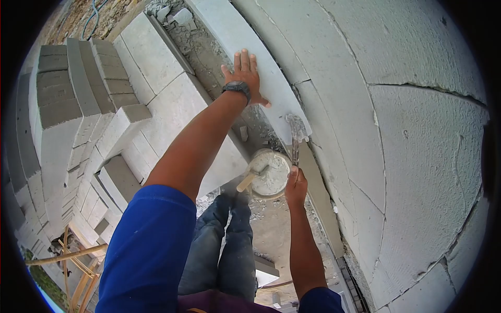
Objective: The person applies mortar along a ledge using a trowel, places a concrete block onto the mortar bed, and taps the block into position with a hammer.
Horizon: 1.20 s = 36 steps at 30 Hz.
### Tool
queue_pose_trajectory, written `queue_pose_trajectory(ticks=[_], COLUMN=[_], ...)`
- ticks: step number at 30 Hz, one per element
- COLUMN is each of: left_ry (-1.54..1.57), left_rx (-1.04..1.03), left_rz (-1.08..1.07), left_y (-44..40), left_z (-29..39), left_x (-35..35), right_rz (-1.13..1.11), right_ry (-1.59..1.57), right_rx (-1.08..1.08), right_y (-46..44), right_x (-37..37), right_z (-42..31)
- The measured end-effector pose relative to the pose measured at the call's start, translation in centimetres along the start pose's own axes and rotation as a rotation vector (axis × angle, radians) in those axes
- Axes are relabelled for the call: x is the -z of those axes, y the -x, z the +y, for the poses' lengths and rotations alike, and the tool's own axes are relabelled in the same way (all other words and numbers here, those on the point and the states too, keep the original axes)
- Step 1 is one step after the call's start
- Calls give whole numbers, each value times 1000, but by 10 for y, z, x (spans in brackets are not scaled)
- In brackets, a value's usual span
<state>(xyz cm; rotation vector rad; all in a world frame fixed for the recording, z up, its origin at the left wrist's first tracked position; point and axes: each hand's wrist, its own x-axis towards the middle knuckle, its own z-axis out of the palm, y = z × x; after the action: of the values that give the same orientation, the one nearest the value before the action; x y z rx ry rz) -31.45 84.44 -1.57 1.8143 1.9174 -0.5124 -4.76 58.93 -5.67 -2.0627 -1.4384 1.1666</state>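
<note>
My left hand point(245, 78), a dark watch on its wrist, lies with fingers spread on a long pale block point(222, 26) set against the wall. In my right hand point(296, 188) is the handle of a mortar-smeared trowel point(295, 128). Its blade is at the near end of the same block, and wet mortar blurs its exact shape. Just left of my right hand stands a round bucket point(269, 196) of whitish mortar. A second tool with a wooden handle point(246, 182) rests in that bucket, its head partly sunk in the mix.
A wall of large pale blocks point(417, 146) rises along my right side. Stacked blocks point(162, 62) fill the left. Rubble and broken pieces point(182, 18) lie in the gap between. Wooden poles point(68, 255) stand at lower left. My legs are beside the bucket.
</note>
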Motion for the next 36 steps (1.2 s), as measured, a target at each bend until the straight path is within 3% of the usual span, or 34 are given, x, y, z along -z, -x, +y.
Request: queue_pose_trajectory(ticks=[9, 12, 15, 16, 19, 20, 24, 30, 33, 36], left_ry=[-33, 6, 64, 73, 84, 83, 84, 115, 119, 87], left_rx=[118, 113, 129, 134, 119, 120, 113, 101, 104, 129], left_rz=[-81, -61, -31, -28, -17, -18, 6, 6, -18, -57], left_y=[-8, -7, -4, -3, -3, -3, -9, -1, -3, -7], left_z=[23, 19, 19, 19, 15, 15, 12, 9, 15, 16], left_x=[14, 12, 10, 10, 8, 10, 13, 6, 9, 15], right_rz=[-163, -116, -34, 70, 40, -41, -118, -81, -122, -136], right_ry=[-425, -462, -588, -584, -219, 33, -53, -352, 98, 103], right_rx=[-93, -33, 297, 306, 275, 194, 6, 255, 94, 80], right_y=[-12, -3, 7, 9, -4, -14, -16, 1, -19, -19], right_x=[28, 49, 58, 53, 45, 43, 49, 55, 41, 41], right_z=[-17, -28, -30, -29, 10, 10, 8, 9, 11, 6])
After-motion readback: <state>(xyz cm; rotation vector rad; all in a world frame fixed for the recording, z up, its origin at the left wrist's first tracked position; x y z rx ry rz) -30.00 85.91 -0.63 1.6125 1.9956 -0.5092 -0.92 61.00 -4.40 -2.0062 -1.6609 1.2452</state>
